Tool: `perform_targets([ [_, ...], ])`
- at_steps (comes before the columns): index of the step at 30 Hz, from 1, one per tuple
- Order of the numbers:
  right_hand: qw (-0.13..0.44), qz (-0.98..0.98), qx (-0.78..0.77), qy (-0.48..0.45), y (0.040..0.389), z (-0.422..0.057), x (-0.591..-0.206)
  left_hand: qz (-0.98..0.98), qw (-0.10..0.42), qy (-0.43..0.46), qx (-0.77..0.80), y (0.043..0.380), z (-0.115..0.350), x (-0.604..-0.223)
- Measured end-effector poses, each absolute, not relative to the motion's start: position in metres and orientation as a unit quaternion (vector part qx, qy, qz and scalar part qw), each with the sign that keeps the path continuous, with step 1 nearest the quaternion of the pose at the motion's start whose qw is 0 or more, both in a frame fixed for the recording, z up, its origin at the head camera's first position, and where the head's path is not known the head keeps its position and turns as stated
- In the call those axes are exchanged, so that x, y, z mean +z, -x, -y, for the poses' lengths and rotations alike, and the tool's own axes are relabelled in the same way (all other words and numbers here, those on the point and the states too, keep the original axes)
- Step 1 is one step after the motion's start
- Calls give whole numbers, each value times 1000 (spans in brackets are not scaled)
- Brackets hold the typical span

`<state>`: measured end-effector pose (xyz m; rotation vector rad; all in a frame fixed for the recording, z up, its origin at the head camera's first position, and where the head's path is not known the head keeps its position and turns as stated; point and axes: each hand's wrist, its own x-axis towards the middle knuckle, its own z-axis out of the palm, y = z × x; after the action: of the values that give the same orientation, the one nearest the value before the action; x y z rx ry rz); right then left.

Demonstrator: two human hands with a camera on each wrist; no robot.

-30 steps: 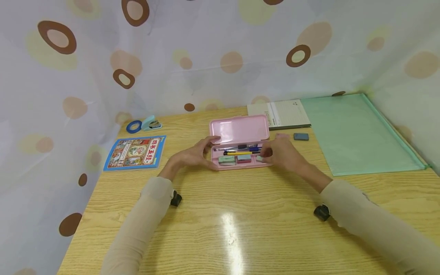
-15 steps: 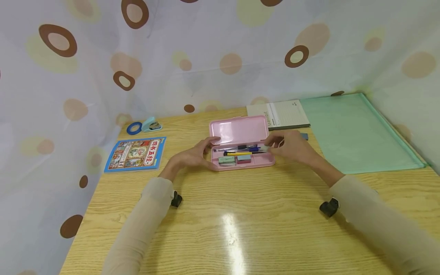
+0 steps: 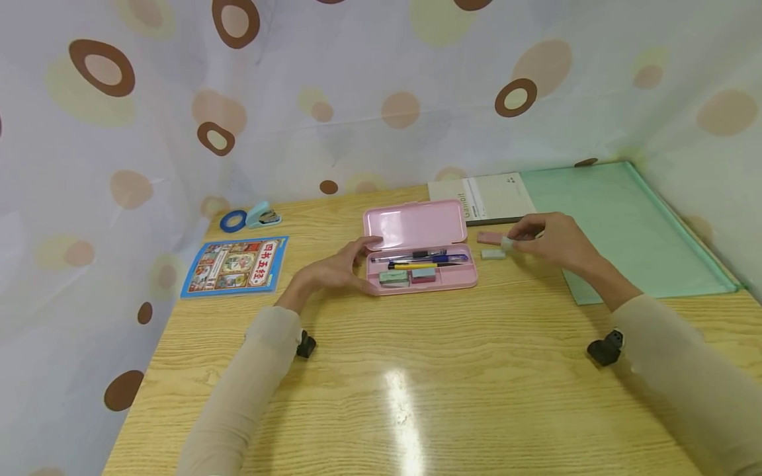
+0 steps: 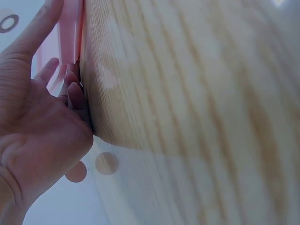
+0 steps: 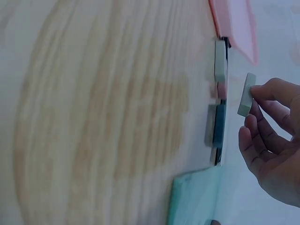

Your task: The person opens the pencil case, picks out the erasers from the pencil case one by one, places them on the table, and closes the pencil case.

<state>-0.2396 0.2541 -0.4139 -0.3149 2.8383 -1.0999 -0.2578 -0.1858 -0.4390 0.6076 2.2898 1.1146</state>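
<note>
A pink pencil case (image 3: 425,283) lies with its lid raised. My left hand (image 3: 333,268) holds its left end, thumb at the front corner and fingers at the back near the lid; in the left wrist view the hand (image 4: 37,112) reaches along the pink wall. Inside are several pens (image 3: 419,266), a green eraser (image 3: 393,277) and a blue-and-red eraser (image 3: 423,275). Right of the case, my right hand (image 3: 553,241) pinches a pale green eraser (image 5: 247,95) between thumb and fingers, above the table. Under it lie another pale eraser (image 3: 493,254), a pink eraser (image 3: 488,237) and a dark blue eraser (image 5: 219,125).
A notebook (image 3: 500,198) lies behind the loose erasers, beside a green translucent mat (image 3: 631,238) at right. At left are a picture book (image 3: 235,266), a roll of blue tape (image 3: 233,221) and a light blue hole punch (image 3: 262,215). A patterned cloth (image 3: 357,99) hangs behind the table.
My right hand has lifted the pale green eraser from the case's right compartment and carried it right, past the case's end. My left hand stays on the case.
</note>
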Motion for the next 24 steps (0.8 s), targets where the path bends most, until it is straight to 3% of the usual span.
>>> perform_targets([
  [11, 68, -938, -323, 110, 244, -277, -423, -845, 264, -218, 409, 257, 184, -439],
  [24, 69, -922, -362, 116, 243, -263, -414, -844, 262, -220, 413, 257, 184, -437],
])
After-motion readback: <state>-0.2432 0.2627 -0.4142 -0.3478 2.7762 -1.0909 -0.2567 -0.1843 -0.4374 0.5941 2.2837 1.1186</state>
